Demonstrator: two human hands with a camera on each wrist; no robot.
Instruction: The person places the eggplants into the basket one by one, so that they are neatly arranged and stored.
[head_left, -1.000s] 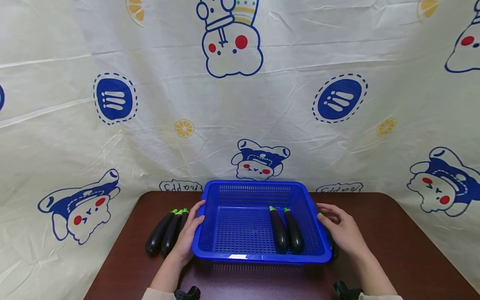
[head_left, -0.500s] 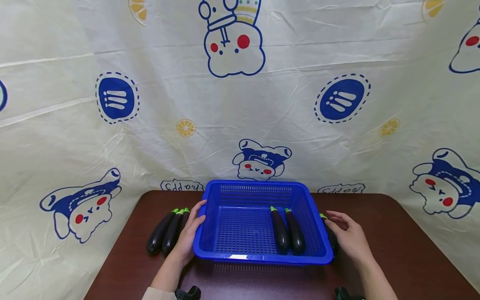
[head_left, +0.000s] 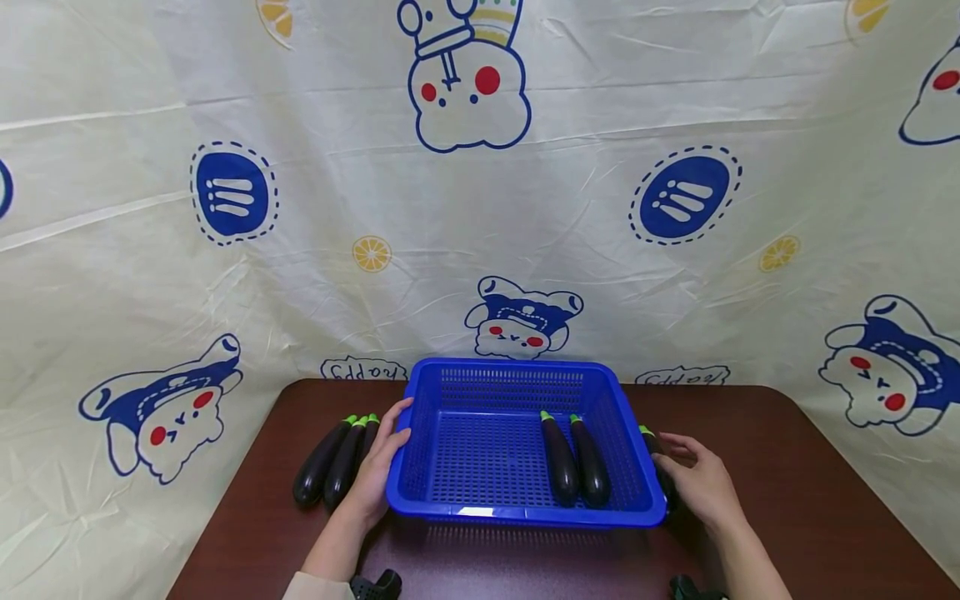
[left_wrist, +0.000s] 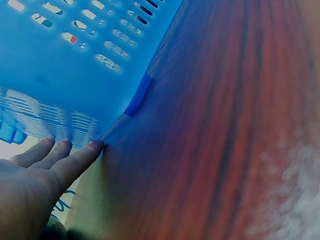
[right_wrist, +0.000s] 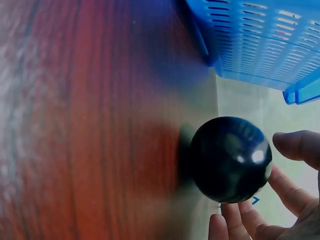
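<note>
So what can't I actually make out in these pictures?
Head view: the lower part of the innermost eggplant left of the basket, behind the left hand.
Right wrist view: the stem of the right-hand eggplant, hidden by its own rounded end; also whether the right fingers touch it, since it covers some tips.
Left wrist view: the rest of the blue basket, cut off by the top and left edges; the table's bottom-right surface, blurred.

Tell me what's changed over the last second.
The right hand moved right, away from the basket's right rim, and slightly toward the person; its grip is now at the outside eggplant, thumb apart from it. Unchanged: left hand at the basket's left side, basket, two inside eggplants, left-side eggplants.
</note>
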